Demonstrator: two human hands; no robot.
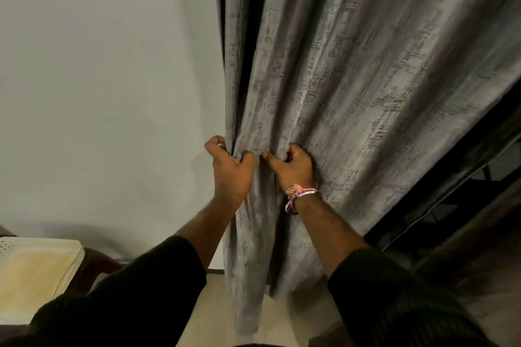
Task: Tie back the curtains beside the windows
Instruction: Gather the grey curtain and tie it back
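A long grey patterned curtain [352,70] hangs from the top of the view down to the floor, gathered into folds at its left side. My left hand [229,169] grips the curtain's left edge, fingers curled round the outer folds. Right beside it, my right hand [293,167] clutches a fold of the same fabric; a pink and white thread band sits on that wrist. The two hands are a few centimetres apart at mid height. No tie-back is visible.
A plain pale wall [107,87] fills the left. A cream cushioned surface [36,270] sits low at the left. At the right the dark window frame [451,197] shows behind the curtain. Light floor tiles [208,304] lie below.
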